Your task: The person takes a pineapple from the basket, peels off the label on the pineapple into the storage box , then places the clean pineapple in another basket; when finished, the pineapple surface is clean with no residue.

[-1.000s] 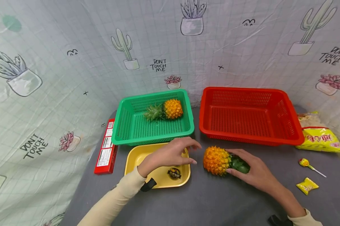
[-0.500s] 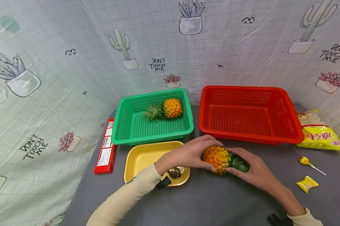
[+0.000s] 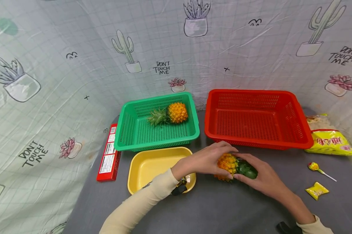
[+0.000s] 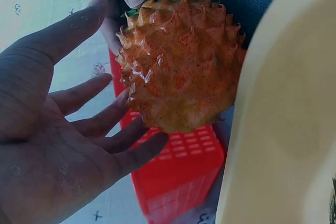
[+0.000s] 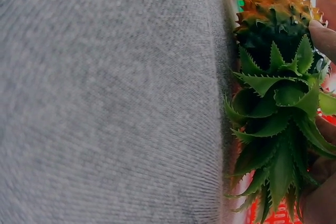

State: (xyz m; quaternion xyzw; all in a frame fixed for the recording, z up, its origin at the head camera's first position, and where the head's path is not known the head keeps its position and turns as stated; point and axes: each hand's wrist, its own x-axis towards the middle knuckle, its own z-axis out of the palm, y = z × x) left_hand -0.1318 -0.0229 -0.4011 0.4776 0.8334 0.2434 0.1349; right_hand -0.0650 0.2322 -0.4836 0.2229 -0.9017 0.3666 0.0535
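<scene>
An orange pineapple (image 3: 227, 163) with a green crown lies on the grey table between both hands. My left hand (image 3: 208, 160) holds its fruit end, thumb on the near side and fingers on the far side. In the left wrist view the fingertips of that hand (image 4: 68, 129) meet the edge of the spiky fruit (image 4: 181, 66). My right hand (image 3: 263, 177) grips it where fruit and leaves join. The right wrist view shows the serrated crown (image 5: 281, 114), partly covering the fingers. A second pineapple (image 3: 177, 113) lies in the green basket (image 3: 157, 145).
Behind the hands stands a red basket (image 3: 257, 141). A yellow tray (image 3: 132, 175) sits left, partly beneath my left forearm, beside a red box (image 3: 109, 156). At right are a yellow food bag (image 3: 331, 143), a lollipop (image 3: 314, 166) and a wrapped candy (image 3: 317, 190).
My left hand has moved right from above the tray's edge onto the fruit end of the pineapple. The right hand has kept its grip and place.
</scene>
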